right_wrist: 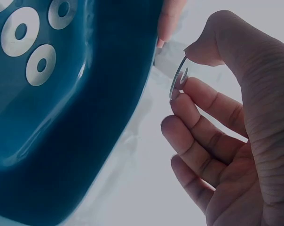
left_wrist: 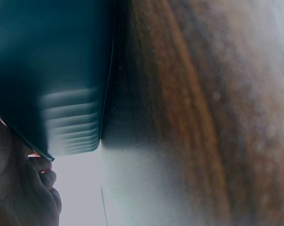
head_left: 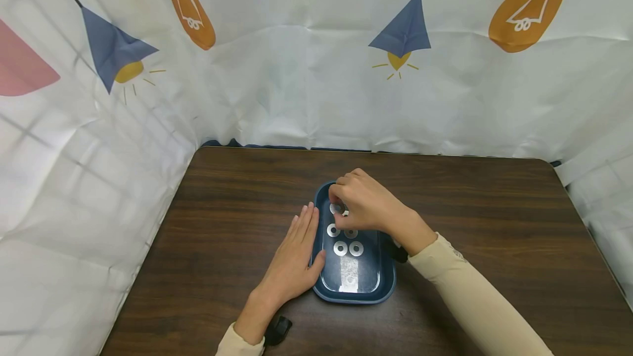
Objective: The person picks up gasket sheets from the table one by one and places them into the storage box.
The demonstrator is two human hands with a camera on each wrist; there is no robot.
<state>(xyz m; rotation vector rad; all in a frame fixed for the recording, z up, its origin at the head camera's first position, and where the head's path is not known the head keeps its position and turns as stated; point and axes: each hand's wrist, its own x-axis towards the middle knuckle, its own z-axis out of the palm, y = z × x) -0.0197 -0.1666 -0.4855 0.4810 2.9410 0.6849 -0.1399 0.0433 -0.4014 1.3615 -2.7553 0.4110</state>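
Note:
A blue tray (head_left: 326, 284) lies lengthwise on the table, with several flat metal washers (head_left: 336, 249) inside it. My right hand (head_left: 368, 199) is over the far part of the tray and pinches one washer (right_wrist: 177, 81) between thumb and fingertips. The right wrist view shows that washer nearly edge-on, while the other fingers are bent loosely below it. My left hand (head_left: 293, 260) rests along the tray's left side, fingers straight and thumb at the rim. In the left wrist view, its fingers (left_wrist: 45, 181) show beside the tray's ribbed outer wall (left_wrist: 71, 113).
The dark wood-grain table (head_left: 237, 196) spreads around the tray. A white curtain (head_left: 306, 87) printed with lamps and bulbs hangs behind it and at both sides. Black wrist devices show under the left wrist (head_left: 278, 329) and by the right wrist (head_left: 395, 250).

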